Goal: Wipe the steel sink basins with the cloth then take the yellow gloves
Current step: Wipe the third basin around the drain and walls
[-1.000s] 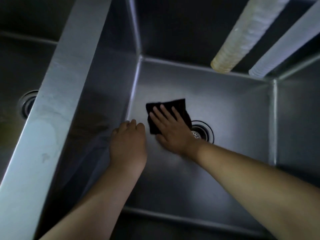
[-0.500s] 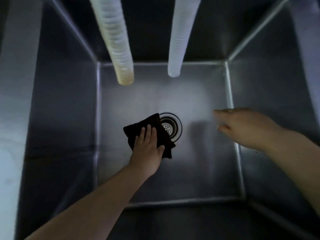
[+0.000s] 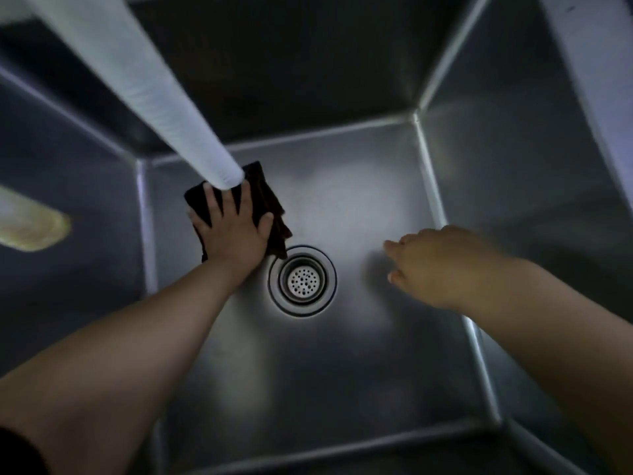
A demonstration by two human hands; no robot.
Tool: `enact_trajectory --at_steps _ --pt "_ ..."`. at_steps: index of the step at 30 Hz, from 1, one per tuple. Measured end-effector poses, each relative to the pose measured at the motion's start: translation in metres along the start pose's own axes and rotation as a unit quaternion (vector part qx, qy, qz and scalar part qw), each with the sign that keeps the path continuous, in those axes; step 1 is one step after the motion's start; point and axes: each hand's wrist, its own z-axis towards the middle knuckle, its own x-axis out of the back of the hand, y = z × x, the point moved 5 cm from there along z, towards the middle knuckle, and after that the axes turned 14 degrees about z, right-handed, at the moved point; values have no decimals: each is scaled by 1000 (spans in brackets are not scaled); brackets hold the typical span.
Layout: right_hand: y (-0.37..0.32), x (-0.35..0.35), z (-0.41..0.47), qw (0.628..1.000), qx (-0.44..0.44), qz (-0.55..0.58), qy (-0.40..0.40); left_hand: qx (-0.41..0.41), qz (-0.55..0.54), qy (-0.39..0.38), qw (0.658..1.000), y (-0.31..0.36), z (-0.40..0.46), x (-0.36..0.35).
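Two hands: both inside the deep stainless steel sink basin (image 3: 342, 389).
Landmark: round perforated steel drain strainer (image 3: 302, 280) in basin floor.
Change: dark folded cloth (image 3: 270, 207) has slid from over the drain's near-left edge to up-left of it, now just clear of the rim, toward the back-left corner.
Left hand (image 3: 233, 231): fingers spread flat, pressing cloth to the floor.
Right hand (image 3: 435, 265): right of drain, holds nothing, fingers loosely bent, blurred; contact with steel unclear.
Hoses: white ribbed hose (image 3: 144, 84) end overlaps fingertips; yellowed hose end (image 3: 30, 228) far left.
Meaning: wiping mid-stroke, floor around drain partly covered.
Yellow gloves: not in view, not yet taken.
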Motion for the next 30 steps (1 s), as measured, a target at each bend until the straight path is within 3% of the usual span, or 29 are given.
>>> enact_trajectory --at_steps 7,13,21,30 --pt "33 58 -7 987 -89 8 132 -97 41 100 989 66 41 31" --pt "31 61 -10 989 -88 27 114 -117 45 103 987 126 45 44" --pt "32 72 -14 984 -124 63 109 -243 69 84 964 233 41 58" --pt "29 77 -19 985 -125 62 100 -378 66 85 920 234 -41 47"
